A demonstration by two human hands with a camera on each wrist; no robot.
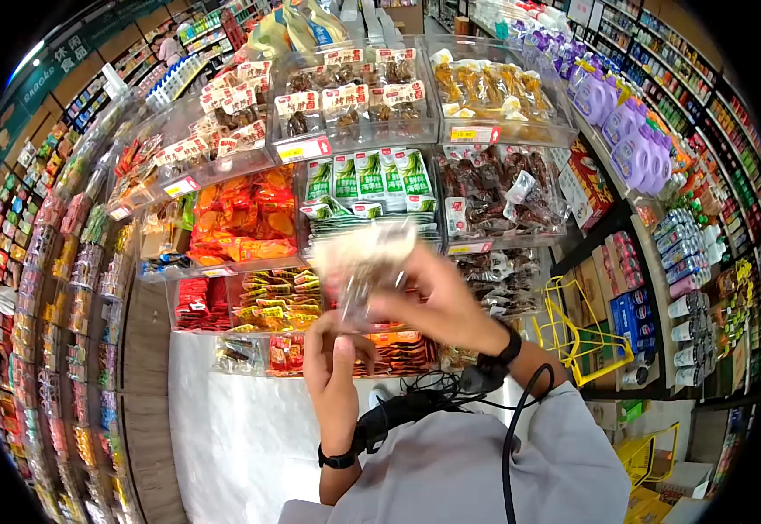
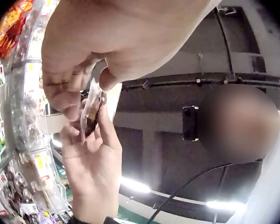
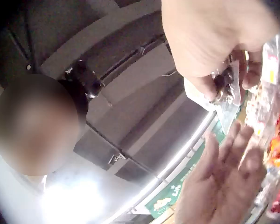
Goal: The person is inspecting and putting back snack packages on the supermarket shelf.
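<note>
My right hand (image 1: 446,306) grips a clear vacuum-sealed snack packet (image 1: 367,258) with a pale top and dark contents, blurred in the head view. It is held in front of the display, thumb on one side and fingers on the other. In the right wrist view, dark pieces show through the packet's plastic (image 3: 232,88). Just below the packet is my left hand (image 1: 335,375), thumb up and fingers loosely bent. The right wrist view shows that left hand (image 3: 219,182) with its fingers extended close to the packet's lower end.
Clear tiered bins hold green-and-white packets (image 1: 370,175), orange packets (image 1: 245,218), dark-meat packs (image 1: 494,196) and yellowish packs (image 1: 494,87). A yellow wire basket (image 1: 568,336) stands right of the display. Purple bottles (image 1: 634,144) line the right shelf. A black cable (image 1: 510,454) hangs by my right arm.
</note>
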